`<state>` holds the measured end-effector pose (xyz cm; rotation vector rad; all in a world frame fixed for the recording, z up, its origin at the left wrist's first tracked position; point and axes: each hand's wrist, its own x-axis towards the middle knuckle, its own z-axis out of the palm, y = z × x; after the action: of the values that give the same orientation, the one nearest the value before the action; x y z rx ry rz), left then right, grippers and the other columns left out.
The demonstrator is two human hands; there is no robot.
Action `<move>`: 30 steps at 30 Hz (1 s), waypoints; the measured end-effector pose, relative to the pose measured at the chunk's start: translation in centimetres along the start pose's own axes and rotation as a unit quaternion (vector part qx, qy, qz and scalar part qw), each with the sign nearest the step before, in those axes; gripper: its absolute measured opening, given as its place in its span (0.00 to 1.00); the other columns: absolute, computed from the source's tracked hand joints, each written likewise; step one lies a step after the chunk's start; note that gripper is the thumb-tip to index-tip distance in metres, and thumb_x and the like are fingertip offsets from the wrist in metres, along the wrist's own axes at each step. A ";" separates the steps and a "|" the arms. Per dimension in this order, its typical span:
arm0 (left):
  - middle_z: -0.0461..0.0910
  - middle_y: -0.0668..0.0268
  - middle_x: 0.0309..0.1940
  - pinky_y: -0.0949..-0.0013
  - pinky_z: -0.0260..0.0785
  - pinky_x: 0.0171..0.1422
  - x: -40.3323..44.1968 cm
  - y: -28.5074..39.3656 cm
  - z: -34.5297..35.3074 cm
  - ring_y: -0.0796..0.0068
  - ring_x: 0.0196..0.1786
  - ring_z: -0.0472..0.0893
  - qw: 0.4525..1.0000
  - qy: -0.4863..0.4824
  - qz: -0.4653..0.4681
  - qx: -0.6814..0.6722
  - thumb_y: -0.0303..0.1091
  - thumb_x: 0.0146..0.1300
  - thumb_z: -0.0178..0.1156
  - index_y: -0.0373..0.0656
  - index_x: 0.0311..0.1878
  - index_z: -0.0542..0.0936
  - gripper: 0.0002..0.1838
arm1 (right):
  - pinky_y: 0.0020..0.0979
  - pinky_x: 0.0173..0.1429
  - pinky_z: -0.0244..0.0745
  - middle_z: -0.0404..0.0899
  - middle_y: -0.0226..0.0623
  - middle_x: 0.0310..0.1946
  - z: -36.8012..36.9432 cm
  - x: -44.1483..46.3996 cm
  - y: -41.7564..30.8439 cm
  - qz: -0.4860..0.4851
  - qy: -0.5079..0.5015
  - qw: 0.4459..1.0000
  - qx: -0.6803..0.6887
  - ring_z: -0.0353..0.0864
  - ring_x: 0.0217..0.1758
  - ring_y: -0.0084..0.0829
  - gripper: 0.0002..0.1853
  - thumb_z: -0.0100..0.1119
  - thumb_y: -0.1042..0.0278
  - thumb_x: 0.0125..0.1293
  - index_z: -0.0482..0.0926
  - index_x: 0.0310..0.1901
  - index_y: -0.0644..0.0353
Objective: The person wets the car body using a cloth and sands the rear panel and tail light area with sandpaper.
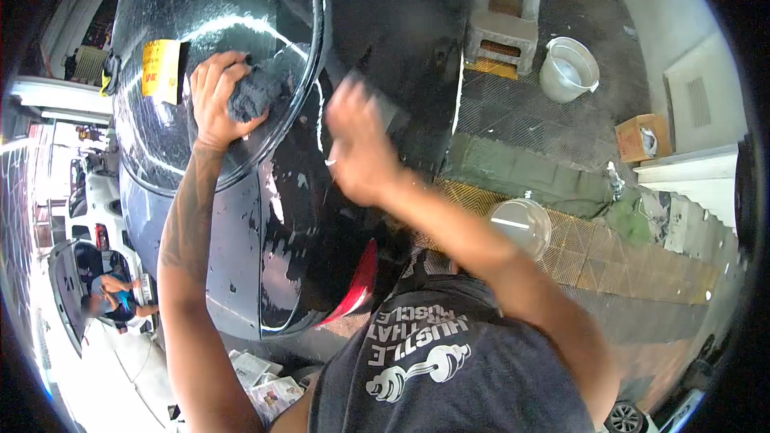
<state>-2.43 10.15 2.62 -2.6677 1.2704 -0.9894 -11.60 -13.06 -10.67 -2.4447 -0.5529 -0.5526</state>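
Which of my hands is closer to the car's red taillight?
Right. Your right hand, blurred, is over dark bodywork, above the taillight in the picture; your left hand is farther, at the back window, holding a dark cloth.

We log rear window [216, 0]: glossy, smooth glass. On window: dark cloth [255, 96], matt, rough, crumpled; yellow sheet [161, 70], smooth, paper-like. Below window: grey panel [234, 289], dull, dark-flecked; red tail light [354, 289], glossy, plastic by look.

Count: 2 wearer's hands [215, 100], 1 dark cloth [255, 98], 1 yellow card [160, 70] left; right: 2 buckets [549, 74], 1 step stool [504, 26], 1 cardboard box [631, 143].
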 end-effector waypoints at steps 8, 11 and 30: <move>0.80 0.60 0.56 0.51 0.63 0.66 -0.1 0.3 0.0 0.52 0.60 0.77 1.000 0.006 -0.014 -0.003 0.42 0.35 0.75 0.46 0.49 0.79 0.32 | 0.54 0.84 0.41 0.52 0.67 0.76 4.3 -8.1 -2.5 -0.128 -0.033 0.972 0.196 0.48 0.83 0.57 0.44 0.47 0.57 0.60 0.53 0.75 0.77; 0.79 0.61 0.56 0.51 0.62 0.67 0.0 0.3 0.0 0.52 0.61 0.76 1.000 0.004 -0.016 -0.005 0.44 0.32 0.76 0.47 0.48 0.79 0.33 | 0.54 0.82 0.46 0.56 0.66 0.74 0.7 -1.3 1.6 -0.059 0.009 0.990 0.125 0.55 0.78 0.59 0.42 0.49 0.59 0.61 0.54 0.73 0.80; 0.79 0.60 0.56 0.50 0.63 0.66 0.2 0.4 0.0 0.51 0.60 0.76 1.000 -0.006 -0.013 -0.004 0.45 0.34 0.75 0.46 0.49 0.79 0.33 | 0.55 0.85 0.38 0.47 0.66 0.78 5.2 -4.0 -1.0 0.022 0.043 0.975 0.218 0.43 0.84 0.61 0.43 0.48 0.57 0.66 0.50 0.76 0.76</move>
<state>-2.58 9.74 2.59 -2.6988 1.2416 -0.9731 -14.12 -10.19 -16.12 -2.0026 -0.5201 -0.4607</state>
